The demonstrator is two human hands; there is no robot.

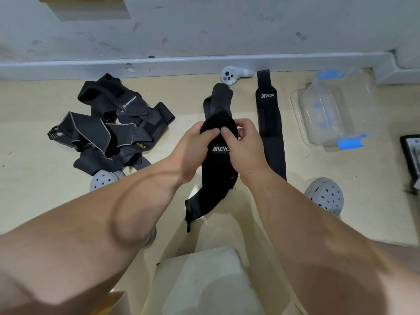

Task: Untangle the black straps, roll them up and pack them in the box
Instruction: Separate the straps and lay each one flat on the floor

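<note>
A black strap (217, 169) with white lettering runs lengthwise in the middle of the floor. My left hand (195, 151) and my right hand (244, 148) both grip it around its middle, thumbs on top of a bunched fold. A second black strap (270, 123) with a white logo lies flat and straight just to the right. A tangled heap of black straps (109, 126) sits to the left. The clear plastic box (334, 110) with blue clips stands at the right, open side up.
A white handheld controller (234, 75) lies by the grey wall base. Grey clog shoes (325, 196) flank my arms on the floor. A dark flat object (411, 160) is at the right edge. A pale block (202, 280) is below, between my arms.
</note>
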